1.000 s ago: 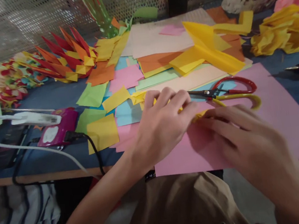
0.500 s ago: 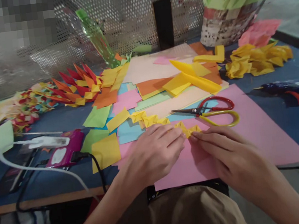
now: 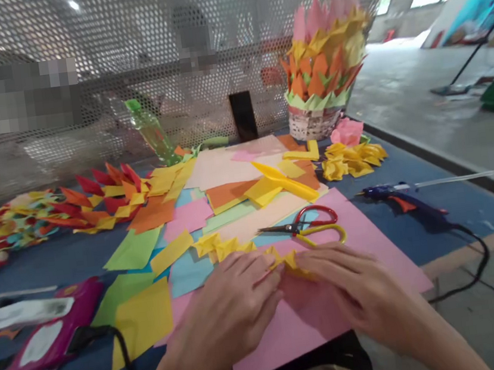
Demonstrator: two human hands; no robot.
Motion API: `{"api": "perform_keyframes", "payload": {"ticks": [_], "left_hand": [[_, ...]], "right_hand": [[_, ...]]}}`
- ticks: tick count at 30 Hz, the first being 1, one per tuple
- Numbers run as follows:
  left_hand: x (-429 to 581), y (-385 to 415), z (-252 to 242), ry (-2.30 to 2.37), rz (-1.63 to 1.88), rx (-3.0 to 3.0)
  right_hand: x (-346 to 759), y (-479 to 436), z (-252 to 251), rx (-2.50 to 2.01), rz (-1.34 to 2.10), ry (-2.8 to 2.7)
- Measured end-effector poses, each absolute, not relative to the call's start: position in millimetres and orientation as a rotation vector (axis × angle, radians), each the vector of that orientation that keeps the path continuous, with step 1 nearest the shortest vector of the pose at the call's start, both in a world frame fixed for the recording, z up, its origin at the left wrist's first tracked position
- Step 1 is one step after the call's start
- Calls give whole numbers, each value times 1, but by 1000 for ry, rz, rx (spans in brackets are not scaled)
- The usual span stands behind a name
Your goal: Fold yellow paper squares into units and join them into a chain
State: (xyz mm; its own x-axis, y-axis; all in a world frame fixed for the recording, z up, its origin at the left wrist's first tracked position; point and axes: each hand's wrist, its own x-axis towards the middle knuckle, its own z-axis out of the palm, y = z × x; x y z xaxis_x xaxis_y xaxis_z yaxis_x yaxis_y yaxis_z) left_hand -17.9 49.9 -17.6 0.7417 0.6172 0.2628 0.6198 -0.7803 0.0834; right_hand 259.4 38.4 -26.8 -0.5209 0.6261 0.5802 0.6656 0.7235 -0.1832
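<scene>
A strip of yellow paper folded into zigzag points [image 3: 225, 248] runs beneath my hands, over a large pink sheet [image 3: 288, 339]. My left hand [image 3: 239, 303] is closed over the middle of the strip, its fingertips pressed down and hiding part of it. At the strip's right end, my right hand [image 3: 357, 279] pinches the paper, with the thumb mostly hidden. Just beyond my fingers lie scissors [image 3: 291, 229] with one red and one yellow handle, their blades pointing left. A flat yellow paper piece [image 3: 172, 252] lies by the strip's left end.
A glue gun [image 3: 385, 193] rests on the right, its cord hanging off the edge. Behind stands a basket [image 3: 311, 123] covered in folded paper points. A green-capped bottle [image 3: 150, 131], red-orange folded paper [image 3: 113, 192] and a purple power strip [image 3: 71, 311] are leftward.
The camera view has tilted up and shifted right, bringing the whole basket and glue gun into sight. Both hands stay on the yellow strip, the right one slightly farther over its end.
</scene>
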Motion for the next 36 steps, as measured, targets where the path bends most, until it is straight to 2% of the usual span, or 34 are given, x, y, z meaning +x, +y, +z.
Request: {"api": "perform_keyframes", "payload": {"ticks": [7,11,20,27,32,36], "left_hand": [[-18,53,-23,-1075,-498,-2916],[-18,57,-28,-1079,-559,-2930],[-23,66,-19,-1196,-553,-2913],[-23,63,-11,-1182,-676,-2837],[-25,61,-4,-1162,-734,-2771],[-21,59,4,-1132,-791,-2739]], "right_hand": [[378,124,6,-1471,-338,-1970],[432,187,23,-1693,-209,-1979],[440,243,16,-1642,7,-2113],[431,241,22,-1624,-54,-1969],[416,209,47,-1641,-257,-1686],[394,175,56,-1543,-238,-1613]]}}
